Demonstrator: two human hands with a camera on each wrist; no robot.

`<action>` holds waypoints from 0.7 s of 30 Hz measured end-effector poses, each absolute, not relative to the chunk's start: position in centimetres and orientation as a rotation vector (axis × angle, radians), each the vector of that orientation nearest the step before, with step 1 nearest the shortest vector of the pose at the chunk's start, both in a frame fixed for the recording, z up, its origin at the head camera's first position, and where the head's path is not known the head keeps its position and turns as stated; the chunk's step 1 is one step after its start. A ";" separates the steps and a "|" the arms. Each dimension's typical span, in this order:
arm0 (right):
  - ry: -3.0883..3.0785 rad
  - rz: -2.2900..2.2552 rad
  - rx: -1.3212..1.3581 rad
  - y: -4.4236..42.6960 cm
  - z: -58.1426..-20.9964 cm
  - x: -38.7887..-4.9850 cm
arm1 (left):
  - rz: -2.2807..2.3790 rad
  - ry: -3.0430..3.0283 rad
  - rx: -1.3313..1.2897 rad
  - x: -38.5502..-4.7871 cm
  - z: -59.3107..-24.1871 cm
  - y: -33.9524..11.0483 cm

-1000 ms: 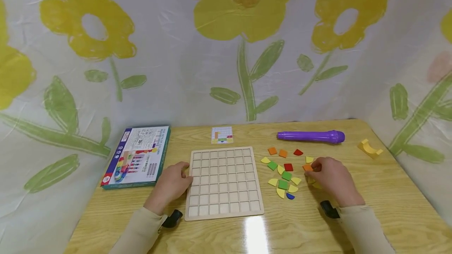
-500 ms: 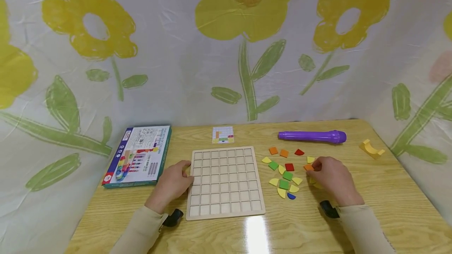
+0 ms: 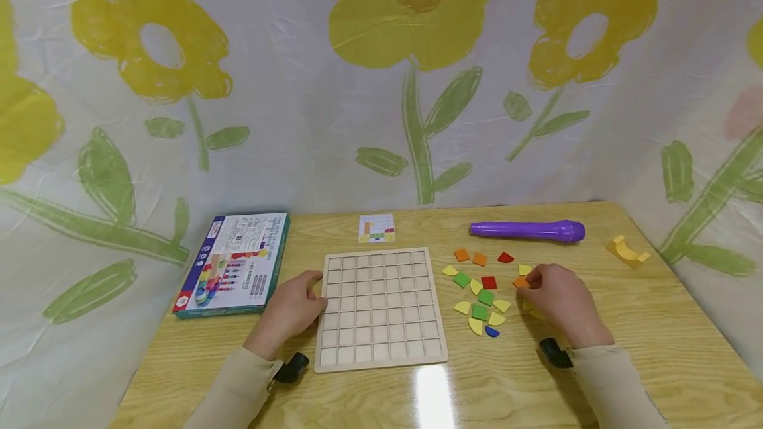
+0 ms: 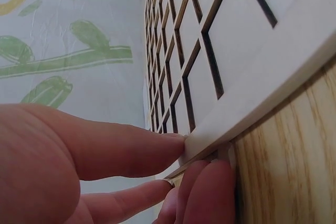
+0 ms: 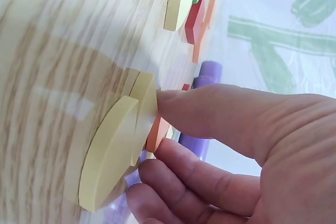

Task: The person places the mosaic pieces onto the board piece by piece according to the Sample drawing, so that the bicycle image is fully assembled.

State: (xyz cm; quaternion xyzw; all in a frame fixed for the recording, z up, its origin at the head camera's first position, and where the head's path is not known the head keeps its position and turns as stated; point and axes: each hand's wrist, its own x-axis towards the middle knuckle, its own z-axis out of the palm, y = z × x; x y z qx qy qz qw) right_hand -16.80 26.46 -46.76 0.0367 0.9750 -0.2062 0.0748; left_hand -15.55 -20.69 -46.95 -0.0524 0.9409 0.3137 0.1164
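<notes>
A square wooden grid board lies on the table, its cells bare. My left hand holds its left edge, thumb on top of the rim and other fingers curled at its side. Right of the board my right hand pinches an orange square tile between thumb and forefinger, low at the table. Two yellow quarter-circle tiles lie beside those fingers, partly hidden by the hand in the head view. Around them are scattered green square tiles, more yellow quarter circles, and a red square tile.
A pattern card lies behind the board. On the left is a flat toy box. A purple microphone-shaped toy lies at the back right, with a yellow arched block farther right. A flower-printed cloth hangs behind the table.
The view shifts very slightly between the first two frames. Both hands and all the tiles stay where they were.
</notes>
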 end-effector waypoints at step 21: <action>2.912 -0.734 -0.186 21.4 -44.9 -17.4 | 0.924 2.734 -0.178 -15.7 -47.1 -20.8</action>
